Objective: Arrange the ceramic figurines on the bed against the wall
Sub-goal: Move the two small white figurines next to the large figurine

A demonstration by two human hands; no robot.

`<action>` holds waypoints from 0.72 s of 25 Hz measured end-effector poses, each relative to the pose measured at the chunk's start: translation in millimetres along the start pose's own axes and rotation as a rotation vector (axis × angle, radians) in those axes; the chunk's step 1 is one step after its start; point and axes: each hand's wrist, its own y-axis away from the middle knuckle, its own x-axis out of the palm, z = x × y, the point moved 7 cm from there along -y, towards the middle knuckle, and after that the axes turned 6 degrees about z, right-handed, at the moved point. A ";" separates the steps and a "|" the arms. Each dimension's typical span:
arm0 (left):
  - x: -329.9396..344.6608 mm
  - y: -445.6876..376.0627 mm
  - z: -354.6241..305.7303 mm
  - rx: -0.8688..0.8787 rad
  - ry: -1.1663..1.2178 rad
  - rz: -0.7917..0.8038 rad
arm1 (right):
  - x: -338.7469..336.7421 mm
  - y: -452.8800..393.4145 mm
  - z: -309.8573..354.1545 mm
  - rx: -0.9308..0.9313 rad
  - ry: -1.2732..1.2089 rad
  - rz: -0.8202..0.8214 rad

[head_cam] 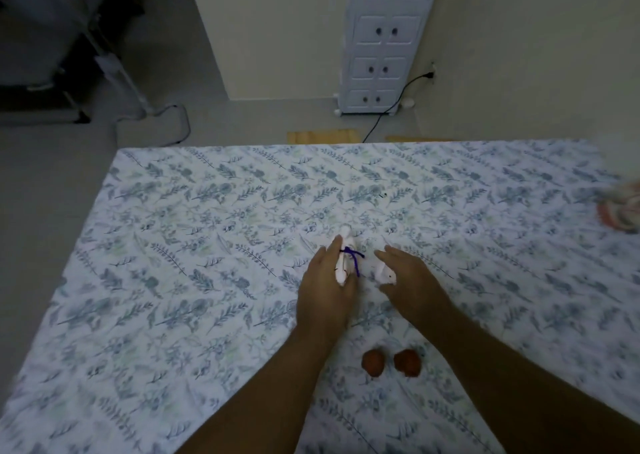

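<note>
My left hand (327, 290) grips a tall white figurine with a purple ribbon (346, 259) near the middle of the bed (173, 245). My right hand (412, 280) closes around a smaller white figurine (385, 274) just beside it; its fingers hide most of that piece. Two small reddish-brown figurines (373, 363) (408, 362) stand side by side on the sheet, closer to me, between my forearms. A blurred orange and white object (621, 209) lies at the right edge of the bed.
The bed has a floral sheet and its far edge faces a grey floor. A white drawer cabinet (381, 41) stands against the cream wall (536, 55), with a black cable (391, 107) running from a socket. Dark furniture (45, 37) fills the far left.
</note>
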 end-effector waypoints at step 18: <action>354.5 -67.4 -243.9 0.485 -0.032 0.457 | -215.1 152.5 -362.6 0.484 -0.334 -0.709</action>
